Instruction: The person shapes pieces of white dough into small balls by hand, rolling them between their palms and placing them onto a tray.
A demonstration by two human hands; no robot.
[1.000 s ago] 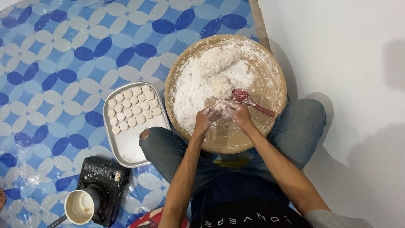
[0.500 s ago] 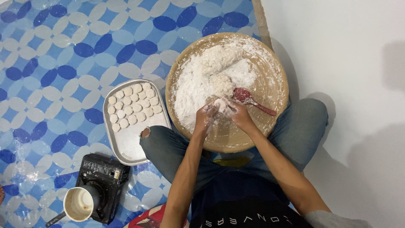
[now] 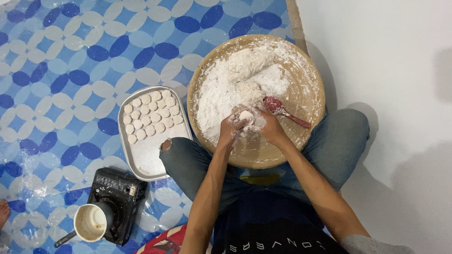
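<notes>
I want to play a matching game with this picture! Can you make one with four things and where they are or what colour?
Things:
1. spoon
2. metal tray
3. small pan
4. dough ball

Clues:
A. on the black stove
B. red, lying in the floury round bowl
C. between the left hand and right hand
D. holds rows of flat white discs

Pairs: 1-B, 2-D, 3-A, 4-C

A blue and white mat (image 3: 70, 61) with a petal pattern fills the left of the frame. The tan round tray (image 3: 310, 99) holds white flour (image 3: 221, 89) — and a red spoon (image 3: 282, 110). Pale dough discs (image 3: 150, 117) sit on a silver tray (image 3: 150, 160). Lower left — a black stove (image 3: 120, 188). Blue jeans (image 3: 343, 141) at the right.
</notes>
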